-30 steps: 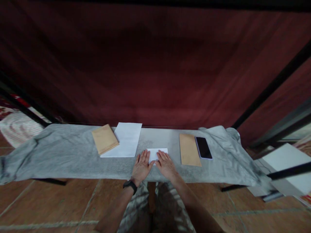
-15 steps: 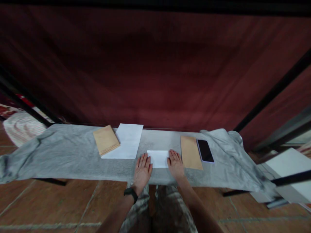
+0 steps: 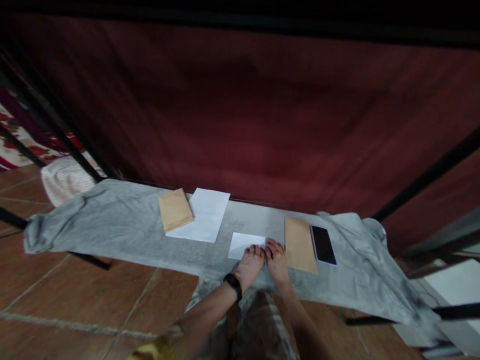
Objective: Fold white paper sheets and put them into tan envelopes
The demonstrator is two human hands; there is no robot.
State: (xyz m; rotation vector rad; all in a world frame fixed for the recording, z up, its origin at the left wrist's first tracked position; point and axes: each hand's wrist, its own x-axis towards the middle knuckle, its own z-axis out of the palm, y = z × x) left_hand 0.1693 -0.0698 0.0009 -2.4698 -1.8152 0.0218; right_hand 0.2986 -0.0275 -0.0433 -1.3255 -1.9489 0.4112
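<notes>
A small folded white paper (image 3: 242,243) lies on the grey cloth in front of me. My left hand (image 3: 252,265), with a black band at the wrist, rests on its right part, fingers curled and close together at the paper. Beside it, my right hand (image 3: 276,261) has bent fingers at the paper's right edge. The fingertips of both hands nearly meet there; the exact grip is partly hidden. A brown envelope (image 3: 300,245) lies just right of my right hand.
A dark-screened phone (image 3: 323,245) lies right of the envelope. To the left, a stack of brown envelopes (image 3: 175,209) overlaps a white sheet (image 3: 210,212). The grey cloth (image 3: 123,225) covers a narrow table against a dark red curtain (image 3: 240,125).
My left hand has moved right across the folded paper to its right edge, beside my right hand. The fingers of both hands have gone from flat to bent. The view has tilted slightly.
</notes>
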